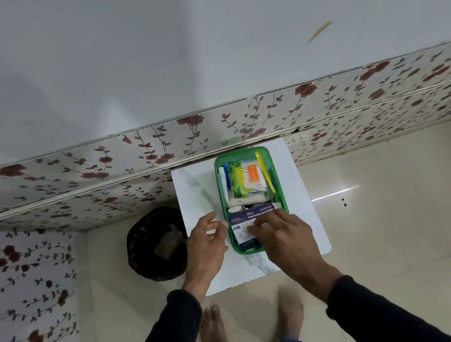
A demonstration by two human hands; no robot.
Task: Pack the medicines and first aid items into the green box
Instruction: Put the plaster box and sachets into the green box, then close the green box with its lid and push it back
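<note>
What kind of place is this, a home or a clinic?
Probably a room in a home: floral wall panels, a glossy tiled floor, a black-lined bin, and the person's bare feet beside a small white table.

My right hand [281,234] covers near right corner of green box [221,189] and part of dressings carton [246,222]. Small items behind carton unreadable. Bin [153,245] contents indistinct.

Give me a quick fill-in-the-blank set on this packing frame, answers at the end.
1. The green box stands on a white ____.
2. The right hand rests on the dark blue ____ box.
3. The left hand hovers ____ the green box.
4. On the floor, left of the table, stands a black ____.

Answers: table; dressings; beside; bin
</note>
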